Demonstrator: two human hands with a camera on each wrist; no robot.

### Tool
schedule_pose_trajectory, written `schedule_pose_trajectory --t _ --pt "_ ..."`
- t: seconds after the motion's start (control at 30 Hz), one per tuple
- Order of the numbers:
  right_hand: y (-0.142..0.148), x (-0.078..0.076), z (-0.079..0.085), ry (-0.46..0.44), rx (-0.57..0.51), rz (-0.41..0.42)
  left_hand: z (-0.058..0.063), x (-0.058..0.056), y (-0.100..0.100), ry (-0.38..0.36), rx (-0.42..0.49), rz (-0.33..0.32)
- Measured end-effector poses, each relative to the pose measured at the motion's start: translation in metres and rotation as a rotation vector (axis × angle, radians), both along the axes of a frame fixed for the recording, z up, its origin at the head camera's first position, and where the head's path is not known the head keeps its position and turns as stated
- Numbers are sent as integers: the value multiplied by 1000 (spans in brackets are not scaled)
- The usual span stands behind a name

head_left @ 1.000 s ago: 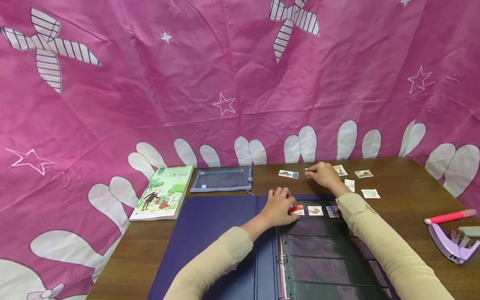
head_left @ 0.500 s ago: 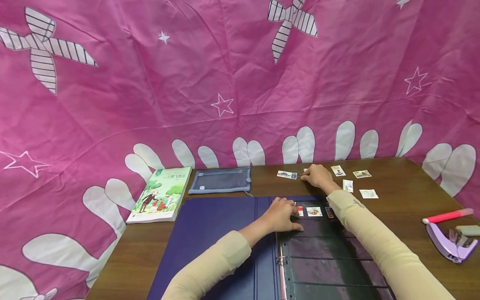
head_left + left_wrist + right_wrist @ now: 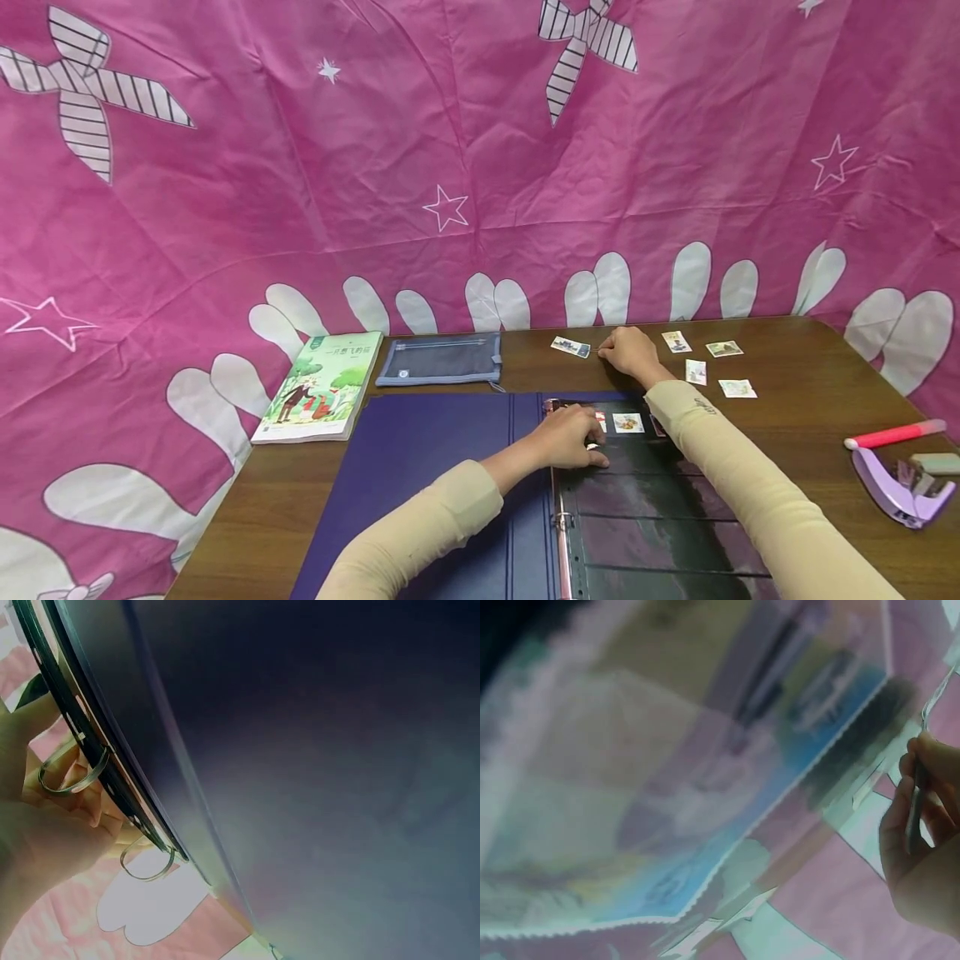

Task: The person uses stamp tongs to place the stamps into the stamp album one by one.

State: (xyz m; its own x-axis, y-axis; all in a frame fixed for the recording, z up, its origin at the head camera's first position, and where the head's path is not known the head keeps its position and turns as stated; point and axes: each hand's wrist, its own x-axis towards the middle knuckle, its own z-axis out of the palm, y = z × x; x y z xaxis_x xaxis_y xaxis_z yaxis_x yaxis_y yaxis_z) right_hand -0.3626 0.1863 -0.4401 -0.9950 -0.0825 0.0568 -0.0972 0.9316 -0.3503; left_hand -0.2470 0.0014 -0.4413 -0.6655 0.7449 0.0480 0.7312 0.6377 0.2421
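My right hand [image 3: 628, 352] pinches a pair of metal tweezers [image 3: 913, 817] at the far side of the table. Just left of its fingertips lies a long stamp [image 3: 571, 347] with a dark blue end. My left hand [image 3: 567, 436] rests on the top left corner of the black stamp page [image 3: 637, 542], thumb apart from its fingers. Partly under those fingers is a red stamp [image 3: 601, 421]; beside it in the top pocket row sits a white stamp [image 3: 628, 423] with a coloured picture. A third stamp in that row is mostly hidden by the right sleeve.
The page is ringed into an open blue binder [image 3: 435, 467]. Several loose stamps, one at the front [image 3: 737, 388], lie right of my right hand. A mesh zip pouch [image 3: 441, 360] and a green-covered book [image 3: 318, 387] stand left. A purple stapler-like tool [image 3: 896, 492] lies far right.
My right hand has moved slightly left, closer to the long stamp, which has turned a little and shifted left. My left hand has slid slightly toward me on the page.
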Motion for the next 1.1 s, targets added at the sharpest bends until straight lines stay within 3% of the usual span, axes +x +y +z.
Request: schedule_pose_trajectory --t 0.33,0.47,0.6,0.67,0.9,1.0,1.1 --pt "5 6 6 141 -85 23 -2 5 5 10 24 -24" --pt "9 15 19 210 -173 87 -2 6 4 82 10 -68" --pt "16 28 32 198 -246 159 -2 4 1 127 27 -84" --pt "21 37 35 155 -267 190 -2 3 -1 81 58 -71" --pt "43 69 27 24 -285 322 -3 -4 -2 -251 305 45" --pt "52 80 20 -31 -276 339 -4 -4 1 -260 324 72" --pt "60 89 15 -96 -274 340 -4 -1 3 -200 275 69"
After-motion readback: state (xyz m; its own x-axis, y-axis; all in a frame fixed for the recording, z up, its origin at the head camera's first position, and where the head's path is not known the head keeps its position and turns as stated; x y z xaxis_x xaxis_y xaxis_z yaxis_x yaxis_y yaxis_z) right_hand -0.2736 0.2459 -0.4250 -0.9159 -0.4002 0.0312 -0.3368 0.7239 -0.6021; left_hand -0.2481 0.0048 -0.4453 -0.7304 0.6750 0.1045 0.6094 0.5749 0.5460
